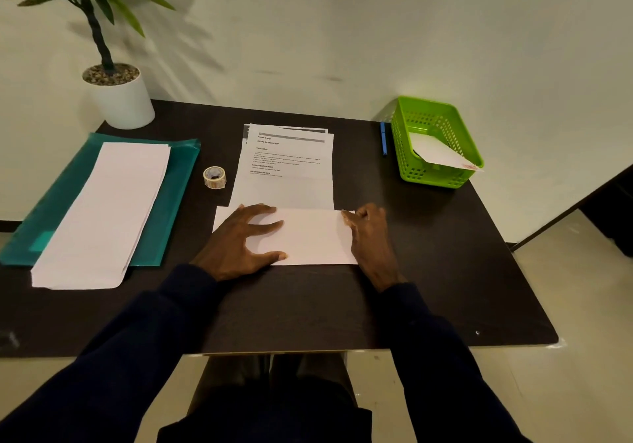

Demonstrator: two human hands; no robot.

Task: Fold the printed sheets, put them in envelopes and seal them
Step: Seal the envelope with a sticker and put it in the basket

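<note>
Folded sheet (308,237) lies at table (445,271) centre, near the printed stack (287,168). Left hand (239,240) pressed flat on it, fingers spread; right hand (370,237) pinches its right edge.

On the dark table (428,271), a folded white sheet (308,237) lies just in front of the stack of printed sheets (291,165). The left hand (239,240) presses flat on the folded sheet's left part with fingers (270,225) spread; the right hand (370,237) pinches its right edge. Left of the stack stands a tape roll (214,177), and farther left a pile of envelopes (102,213) rests on a teal folder (178,182). Right of the stack sit a blue pen (383,139) and a green basket (442,168) holding an envelope.
</note>
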